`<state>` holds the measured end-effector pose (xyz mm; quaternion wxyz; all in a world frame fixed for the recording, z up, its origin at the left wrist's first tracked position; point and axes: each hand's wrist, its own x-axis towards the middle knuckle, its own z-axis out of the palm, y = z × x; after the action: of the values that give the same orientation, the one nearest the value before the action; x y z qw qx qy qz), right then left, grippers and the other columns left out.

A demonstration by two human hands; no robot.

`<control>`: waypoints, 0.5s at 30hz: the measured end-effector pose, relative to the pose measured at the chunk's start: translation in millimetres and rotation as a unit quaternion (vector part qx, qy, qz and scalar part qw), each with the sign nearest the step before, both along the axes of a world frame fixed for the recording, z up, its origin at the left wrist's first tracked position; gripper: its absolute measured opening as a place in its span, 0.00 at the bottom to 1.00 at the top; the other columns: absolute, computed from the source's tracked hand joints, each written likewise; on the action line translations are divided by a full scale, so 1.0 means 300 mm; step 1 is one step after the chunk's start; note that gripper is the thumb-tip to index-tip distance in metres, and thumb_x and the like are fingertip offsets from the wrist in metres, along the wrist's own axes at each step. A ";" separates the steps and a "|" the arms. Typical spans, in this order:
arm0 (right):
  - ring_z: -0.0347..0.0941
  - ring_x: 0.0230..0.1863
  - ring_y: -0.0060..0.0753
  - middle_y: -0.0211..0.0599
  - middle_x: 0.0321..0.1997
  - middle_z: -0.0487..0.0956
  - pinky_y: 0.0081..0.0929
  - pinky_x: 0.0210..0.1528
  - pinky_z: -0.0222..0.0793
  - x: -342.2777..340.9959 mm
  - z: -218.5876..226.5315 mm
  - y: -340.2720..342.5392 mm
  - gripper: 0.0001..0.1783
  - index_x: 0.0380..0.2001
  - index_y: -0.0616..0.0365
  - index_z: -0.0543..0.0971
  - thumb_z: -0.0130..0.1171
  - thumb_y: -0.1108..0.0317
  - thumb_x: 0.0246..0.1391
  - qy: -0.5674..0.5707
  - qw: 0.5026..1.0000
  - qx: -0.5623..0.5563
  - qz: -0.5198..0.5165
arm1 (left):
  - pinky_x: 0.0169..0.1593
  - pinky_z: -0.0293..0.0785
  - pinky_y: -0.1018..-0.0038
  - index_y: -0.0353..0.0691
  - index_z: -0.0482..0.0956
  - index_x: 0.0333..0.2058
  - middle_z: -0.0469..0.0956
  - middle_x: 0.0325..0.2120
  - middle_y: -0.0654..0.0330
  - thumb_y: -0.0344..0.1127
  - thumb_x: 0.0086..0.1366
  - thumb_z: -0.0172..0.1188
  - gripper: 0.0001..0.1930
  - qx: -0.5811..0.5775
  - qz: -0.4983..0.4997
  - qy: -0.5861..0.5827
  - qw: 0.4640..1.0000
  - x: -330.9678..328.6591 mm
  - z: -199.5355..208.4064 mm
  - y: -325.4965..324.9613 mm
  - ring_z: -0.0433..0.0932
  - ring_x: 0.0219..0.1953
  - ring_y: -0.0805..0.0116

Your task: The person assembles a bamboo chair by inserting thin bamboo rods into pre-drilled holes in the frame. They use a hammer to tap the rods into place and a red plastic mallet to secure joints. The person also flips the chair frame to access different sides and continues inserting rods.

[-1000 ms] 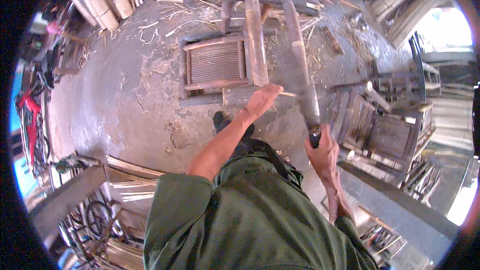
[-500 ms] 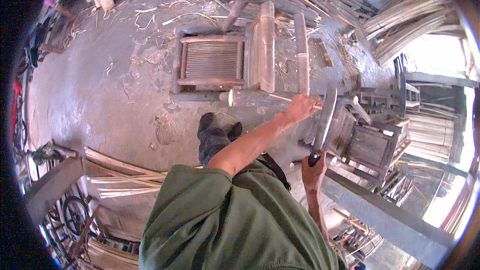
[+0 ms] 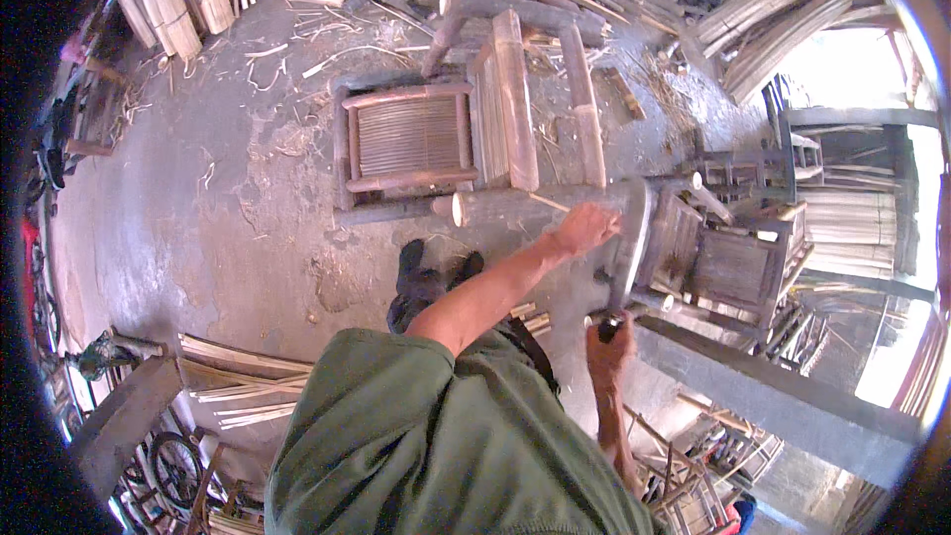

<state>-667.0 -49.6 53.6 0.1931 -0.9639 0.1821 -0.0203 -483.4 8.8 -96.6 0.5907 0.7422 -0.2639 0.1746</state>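
"Knife, on your head view?"
"I see the right hand wrapped round its dark handle, blade pointing away from the body, beside the left hand."
"And the left fingers?"
"Closed narrow on a thin stick. Its free end shows in front of the pole. I can't tell whether the blade touches it."
"Beyond that?"
"I have a slatted frame on the floor."
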 end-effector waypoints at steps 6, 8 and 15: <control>0.67 0.27 0.24 0.31 0.31 0.73 0.20 0.33 0.67 0.079 0.313 -0.076 0.05 0.34 0.55 0.74 0.55 0.73 0.52 -0.370 0.908 0.193 -0.044 | 0.32 0.73 0.55 0.44 0.77 0.40 0.77 0.25 0.49 0.39 0.62 0.55 0.11 0.078 -0.071 0.125 0.987 -0.009 -0.001 0.058 0.77 0.28 0.47; 0.67 0.27 0.27 0.32 0.29 0.74 0.22 0.33 0.67 0.061 0.234 -0.100 0.03 0.30 0.54 0.76 0.54 0.71 0.51 -0.364 0.906 0.210 -0.048 | 0.29 0.72 0.55 0.42 0.76 0.35 0.76 0.22 0.49 0.40 0.62 0.56 0.09 0.031 -0.055 0.087 0.994 -0.009 -0.010 0.058 0.77 0.26 0.48; 0.69 0.32 0.28 0.36 0.31 0.75 0.25 0.37 0.69 0.046 0.032 -0.008 0.11 0.35 0.57 0.73 0.60 0.77 0.47 -0.138 0.990 0.011 -0.026 | 0.28 0.72 0.56 0.38 0.75 0.31 0.75 0.21 0.49 0.35 0.59 0.58 0.07 0.035 -0.046 0.085 0.995 -0.007 -0.075 0.042 0.77 0.26 0.46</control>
<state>-653.3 -52.0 63.1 0.2262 -0.9446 0.1794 -0.1560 -485.5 21.5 -119.2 0.5922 0.7617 -0.2522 0.0741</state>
